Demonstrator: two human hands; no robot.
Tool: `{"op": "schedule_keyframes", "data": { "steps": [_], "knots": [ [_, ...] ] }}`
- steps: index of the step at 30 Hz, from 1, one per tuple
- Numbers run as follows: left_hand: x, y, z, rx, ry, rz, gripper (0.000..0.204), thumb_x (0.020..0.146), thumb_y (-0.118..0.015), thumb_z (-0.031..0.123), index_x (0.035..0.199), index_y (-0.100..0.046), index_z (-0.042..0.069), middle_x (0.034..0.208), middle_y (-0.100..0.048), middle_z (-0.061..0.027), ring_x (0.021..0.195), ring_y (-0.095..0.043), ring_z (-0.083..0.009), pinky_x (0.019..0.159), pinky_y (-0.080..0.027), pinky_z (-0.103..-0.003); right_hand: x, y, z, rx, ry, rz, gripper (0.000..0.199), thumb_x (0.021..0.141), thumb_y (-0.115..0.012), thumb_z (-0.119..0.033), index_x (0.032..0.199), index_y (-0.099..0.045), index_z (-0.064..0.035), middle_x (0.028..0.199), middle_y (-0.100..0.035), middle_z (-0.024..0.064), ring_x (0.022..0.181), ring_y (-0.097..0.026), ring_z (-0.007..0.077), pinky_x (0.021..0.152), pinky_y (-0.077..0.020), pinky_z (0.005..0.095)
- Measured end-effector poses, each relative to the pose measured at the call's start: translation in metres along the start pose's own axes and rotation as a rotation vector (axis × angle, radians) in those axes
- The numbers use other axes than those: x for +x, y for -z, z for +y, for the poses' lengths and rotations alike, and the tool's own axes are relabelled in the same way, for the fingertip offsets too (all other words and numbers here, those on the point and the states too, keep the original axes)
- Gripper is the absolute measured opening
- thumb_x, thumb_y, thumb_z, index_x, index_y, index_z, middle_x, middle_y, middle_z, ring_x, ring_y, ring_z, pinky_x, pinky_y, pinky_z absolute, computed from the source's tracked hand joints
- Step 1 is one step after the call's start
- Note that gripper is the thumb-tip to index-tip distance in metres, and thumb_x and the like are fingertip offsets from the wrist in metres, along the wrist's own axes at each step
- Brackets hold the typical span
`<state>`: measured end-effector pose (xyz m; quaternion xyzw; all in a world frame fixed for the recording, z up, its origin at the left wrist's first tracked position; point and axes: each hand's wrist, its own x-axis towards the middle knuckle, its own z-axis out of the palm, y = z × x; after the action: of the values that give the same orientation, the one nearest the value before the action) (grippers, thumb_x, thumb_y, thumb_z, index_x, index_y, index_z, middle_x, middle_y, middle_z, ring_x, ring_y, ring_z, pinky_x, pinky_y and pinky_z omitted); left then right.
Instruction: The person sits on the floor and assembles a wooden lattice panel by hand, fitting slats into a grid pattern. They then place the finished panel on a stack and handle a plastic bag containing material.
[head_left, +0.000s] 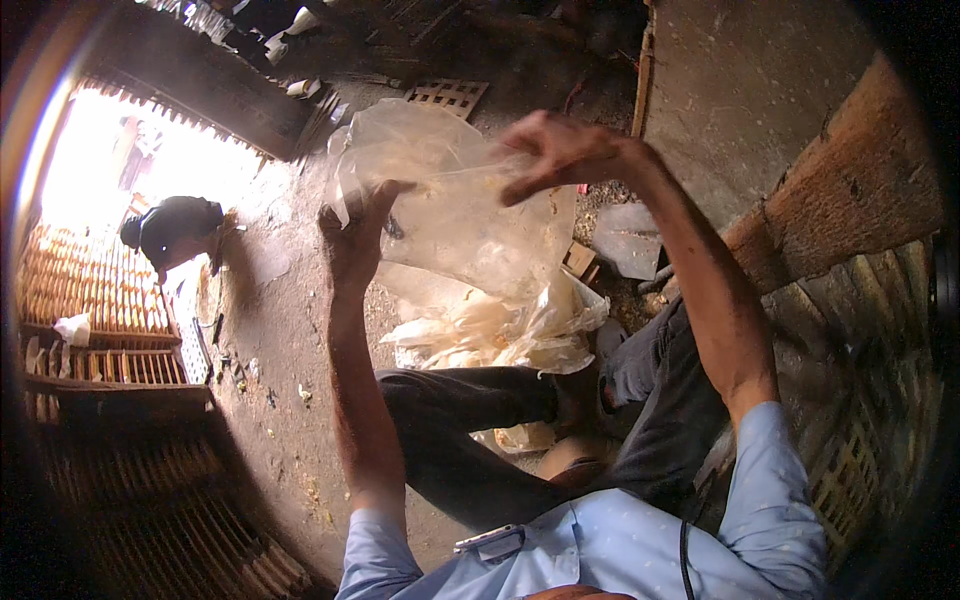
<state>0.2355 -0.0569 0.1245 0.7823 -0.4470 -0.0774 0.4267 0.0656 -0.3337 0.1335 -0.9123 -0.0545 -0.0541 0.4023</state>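
Note:
A clear, cloudy plastic bag (470, 225) hangs spread out in front of me, above the ground. On its left side my left hand (355, 235) grips the film, thumb lying over the edge. My right hand (570, 155) is at the bag's upper right, slightly blurred, its thumb and fingers apart; whether it touches the film is unclear. Below the bag, a heap of crumpled whitish plastic bags (500, 330) lies beyond my bent legs, partly behind the hanging one.
A grey metal blade (628, 240) lies right of the heap. A thick wooden beam (840, 180) slants along the right. Slatted bamboo racks (95, 285) and a dark, rounded object (180, 230) stand left, near a bright opening. A woven lattice piece (447, 97) lies at the back.

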Motion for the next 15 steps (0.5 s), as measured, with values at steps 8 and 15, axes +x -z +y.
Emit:
{"op": "schedule_keyframes", "data": {
  "steps": [8,15],
  "knots": [
    [-0.002,0.002,0.019,0.033,-0.046,0.328,0.030,0.101,-0.056,0.033,0.104,-0.076,0.012,0.078,-0.061,0.0031,0.067,-0.051,-0.0077,0.063,-0.042,-0.024,-0.017,0.021,0.019,0.355,-0.159,-0.049,0.023,0.089,-0.072,-0.025,0.090,-0.072,-0.0016,0.086,-0.074,0.0090,0.079,-0.072,0.0150,0.061,-0.0574,0.0274],
    [0.001,0.025,0.021,0.128,0.336,0.238,0.037,0.103,-0.047,0.028,0.138,-0.052,0.020,0.094,-0.063,0.0010,0.087,-0.058,-0.0116,0.084,-0.044,-0.037,-0.010,-0.005,-0.003,0.854,-0.065,0.334,0.039,0.085,-0.076,-0.039,0.102,-0.071,-0.0048,0.091,-0.073,0.0084,0.086,-0.072,0.0174,0.072,-0.0608,0.0330]
  ]
}}
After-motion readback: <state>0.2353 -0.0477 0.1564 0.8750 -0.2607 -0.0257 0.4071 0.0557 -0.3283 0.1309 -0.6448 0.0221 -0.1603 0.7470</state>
